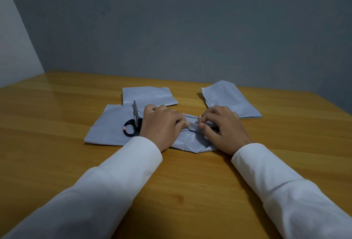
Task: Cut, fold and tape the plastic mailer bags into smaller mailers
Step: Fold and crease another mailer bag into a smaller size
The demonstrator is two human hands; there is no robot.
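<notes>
Pinching the folded flap (193, 125) of the mailer (192, 141) just right of the scissors (133, 124), both hands' curled fingers (183, 123) meet along its crosswise edge.

Long white shirt sleeves (118, 177) with buttoned cuffs; bare hands (162, 124).

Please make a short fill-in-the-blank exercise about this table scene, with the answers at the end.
1. The scissors lie closed on a grey mailer piece, beside the ____ hand.
2. Both hands pinch a ____ of the crumpled mailer between them.
3. The right hand wears a ____ sleeve.
4. Everything rests on a ____ table.

Answers: left; fold; white; wooden
</notes>
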